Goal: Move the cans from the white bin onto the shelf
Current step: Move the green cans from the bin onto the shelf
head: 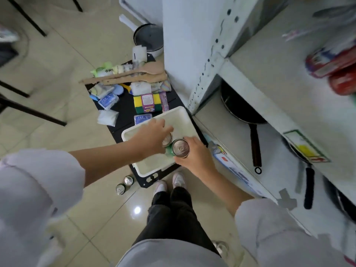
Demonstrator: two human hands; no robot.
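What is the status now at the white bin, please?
Right hand grip shut on green metal can. Left hand grip on second silver-topped can over white plastic bin. Nothing blocking.

No legible text anywhere.

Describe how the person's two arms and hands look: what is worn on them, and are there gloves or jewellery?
Both arms wear loose, puffy pale sleeves, white to light lavender, pushed up so the forearms are bare. The left hand and right hand are bare: no gloves, and no ring, watch or bracelet can be seen. The fabric looks plain, with no visible print or markings.
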